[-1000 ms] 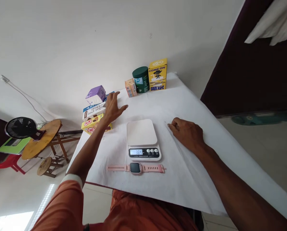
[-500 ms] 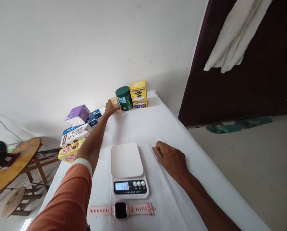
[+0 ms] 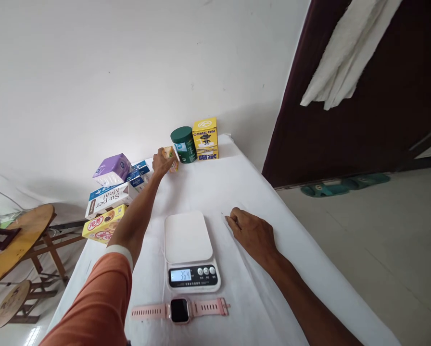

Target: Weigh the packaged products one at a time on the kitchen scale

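Note:
My left hand [image 3: 162, 163] reaches to the back of the table. Its fingers are closed around a small orange and yellow box [image 3: 173, 165], which they partly cover. Just right of that box stand a green canister [image 3: 186, 148] and a yellow carton [image 3: 206, 142]. My right hand [image 3: 253, 235] rests on the white cloth in a loose fist, with nothing showing in it. Beside it, to the left, is a white kitchen scale [image 3: 188, 238] whose display reads 364. A pink smartwatch [image 3: 180, 311] lies stretched out in front of the scale.
Along the left edge are a purple pack [image 3: 113, 169], blue and white boxes [image 3: 136, 179], a white "Su-per Meal" box [image 3: 109, 198] and a yellow box [image 3: 103, 225]. A wall is behind the table [image 3: 233, 178]. A wooden table [image 3: 24, 240] and stool [image 3: 13, 303] stand left.
The small box has turned a little in my left hand, and the fingers now lie more across it. The whole view has shifted slightly. My right hand stays in place.

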The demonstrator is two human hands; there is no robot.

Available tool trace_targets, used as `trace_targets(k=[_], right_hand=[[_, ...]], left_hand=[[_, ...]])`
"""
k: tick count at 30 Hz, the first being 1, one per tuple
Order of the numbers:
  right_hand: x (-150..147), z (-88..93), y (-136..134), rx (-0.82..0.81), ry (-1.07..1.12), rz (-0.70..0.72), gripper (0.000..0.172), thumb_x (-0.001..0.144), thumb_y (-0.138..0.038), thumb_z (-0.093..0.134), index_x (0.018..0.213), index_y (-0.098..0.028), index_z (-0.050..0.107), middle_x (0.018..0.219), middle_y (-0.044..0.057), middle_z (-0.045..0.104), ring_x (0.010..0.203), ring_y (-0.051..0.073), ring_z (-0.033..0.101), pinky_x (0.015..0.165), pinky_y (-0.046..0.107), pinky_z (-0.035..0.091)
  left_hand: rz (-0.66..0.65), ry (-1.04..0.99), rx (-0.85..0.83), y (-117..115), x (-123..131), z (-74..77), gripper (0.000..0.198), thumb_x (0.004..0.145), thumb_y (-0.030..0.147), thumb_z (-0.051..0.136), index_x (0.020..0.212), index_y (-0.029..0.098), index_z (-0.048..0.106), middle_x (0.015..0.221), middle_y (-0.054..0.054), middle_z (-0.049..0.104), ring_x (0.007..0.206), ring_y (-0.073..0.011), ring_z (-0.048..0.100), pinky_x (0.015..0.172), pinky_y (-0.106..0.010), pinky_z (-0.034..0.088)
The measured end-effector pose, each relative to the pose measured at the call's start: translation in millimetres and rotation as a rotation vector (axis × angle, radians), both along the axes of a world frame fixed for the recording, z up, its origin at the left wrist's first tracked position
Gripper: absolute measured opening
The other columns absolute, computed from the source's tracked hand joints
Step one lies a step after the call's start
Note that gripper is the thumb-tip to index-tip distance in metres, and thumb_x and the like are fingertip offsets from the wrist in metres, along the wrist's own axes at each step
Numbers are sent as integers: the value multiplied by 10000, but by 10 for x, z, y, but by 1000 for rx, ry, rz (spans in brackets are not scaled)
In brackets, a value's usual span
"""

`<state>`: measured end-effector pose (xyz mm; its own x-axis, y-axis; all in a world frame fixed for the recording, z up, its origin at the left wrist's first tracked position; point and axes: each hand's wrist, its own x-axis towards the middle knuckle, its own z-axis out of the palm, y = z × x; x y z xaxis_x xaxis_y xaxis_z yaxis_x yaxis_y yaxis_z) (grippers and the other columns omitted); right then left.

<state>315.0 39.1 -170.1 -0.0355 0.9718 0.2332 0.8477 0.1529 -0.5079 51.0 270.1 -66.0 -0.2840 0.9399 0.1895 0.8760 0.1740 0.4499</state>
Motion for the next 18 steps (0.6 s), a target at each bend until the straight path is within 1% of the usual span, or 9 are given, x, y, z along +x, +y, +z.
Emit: trace_targets(k=[2,5,7,9,11,13,15,18], right_hand=[[-8,34,-7,-24,-9,-3,245,1014,-321,504,790,-226,533,743,10,680,629,161,572,580,284,254],[-23,82,-14,-56,-21,-7,226,1012,-313,525,809,-221,559,788,24,710,679,173,605,600,290,254],[-32,111,-15,-77,-25,-12,223,1010,-318,535,814,-220,580,802,29,722,698,178,620,608,290,258],[-37,135,-16,-93,-32,-19,223,1008,-330,543,822,-221,604,811,35,732,713,185,631,613,291,263],[-38,152,-21,-102,-46,-24,219,1006,-335,543,835,-223,623,812,41,736,722,193,639,614,294,268],[-35,161,-29,-101,-54,-22,218,1004,-333,536,843,-225,634,804,44,735,726,200,642,619,297,282],[-29,168,-41,-82,-49,-9,211,999,-322,529,850,-226,643,813,46,740,738,205,647,633,301,305],[-28,185,-58,-58,-44,12,193,987,-298,524,872,-225,660,869,56,762,780,214,661,661,308,328]], left_hand=[[-16,19,6,-179,-64,-12,704,871,381,703,1525,253,477,1455,-149,620,1339,-308,608,1078,-389,480],[-113,27,-25,-447,-191,-2,737,838,313,715,1526,233,465,1452,-138,630,1334,-299,606,1059,-377,493],[-182,13,-79,-589,-253,26,773,810,291,734,1523,203,447,1441,-148,640,1297,-304,625,1025,-378,513],[-216,20,-111,-687,-268,56,732,797,314,761,1461,177,485,1401,-161,663,1251,-311,644,1001,-388,522],[-195,45,-106,-750,-237,77,611,800,374,787,1327,169,557,1342,-166,688,1217,-317,652,981,-395,522],[-149,49,-84,-803,-188,93,514,802,414,804,1205,179,589,1290,-154,705,1192,-309,658,949,-379,520],[-117,13,-59,-884,-160,117,473,801,405,810,1162,195,586,1262,-128,715,1169,-288,666,914,-354,518],[-149,-40,5,-1112,-207,201,455,795,379,805,1156,207,588,1224,-94,728,1109,-264,680,902,-348,518]])
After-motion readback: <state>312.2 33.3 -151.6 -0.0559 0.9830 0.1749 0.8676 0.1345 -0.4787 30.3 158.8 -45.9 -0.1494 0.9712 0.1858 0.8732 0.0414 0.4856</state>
